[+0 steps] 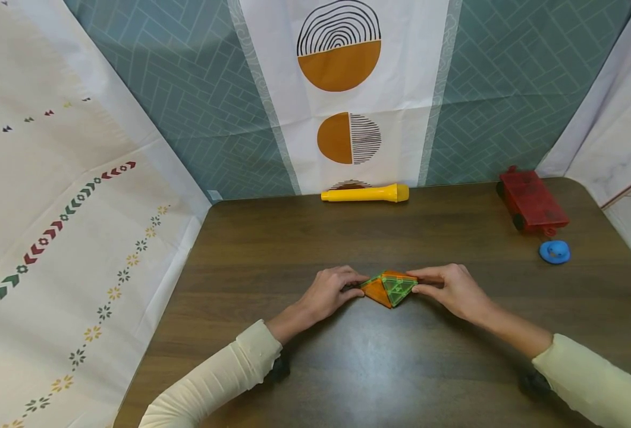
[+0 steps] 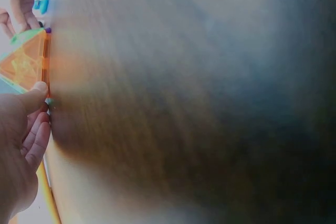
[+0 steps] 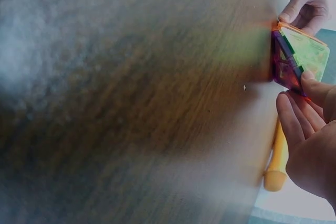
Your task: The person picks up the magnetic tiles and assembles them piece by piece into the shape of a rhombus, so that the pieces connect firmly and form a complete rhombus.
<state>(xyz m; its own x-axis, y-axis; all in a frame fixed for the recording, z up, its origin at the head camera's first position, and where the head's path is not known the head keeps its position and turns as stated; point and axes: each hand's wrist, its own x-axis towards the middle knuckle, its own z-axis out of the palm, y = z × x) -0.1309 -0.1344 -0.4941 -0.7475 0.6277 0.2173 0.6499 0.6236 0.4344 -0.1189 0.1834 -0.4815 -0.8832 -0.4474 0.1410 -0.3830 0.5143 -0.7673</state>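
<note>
A small faceted shape of triangular magnetic tiles [image 1: 399, 288] sits on the table between my hands. Its visible faces are translucent orange and green. A purple tile [image 3: 286, 72] shows on its right side in the right wrist view. My left hand [image 1: 330, 292] pinches the left corner between thumb and fingers; the left wrist view has that thumb against an orange tile [image 2: 26, 61]. At the opposite corner, my right hand [image 1: 457, 291] pinches the shape with thumb and fingers. The underside of the shape is hidden.
A yellow toy microphone [image 1: 366, 194] lies along the table's back edge. Toward the back right stands a red toy wagon [image 1: 534, 202] with black wheels, and a small blue toy [image 1: 554, 252] is just in front of it. Patterned cloths [image 1: 197, 89] hang behind the wooden table [image 1: 272, 238].
</note>
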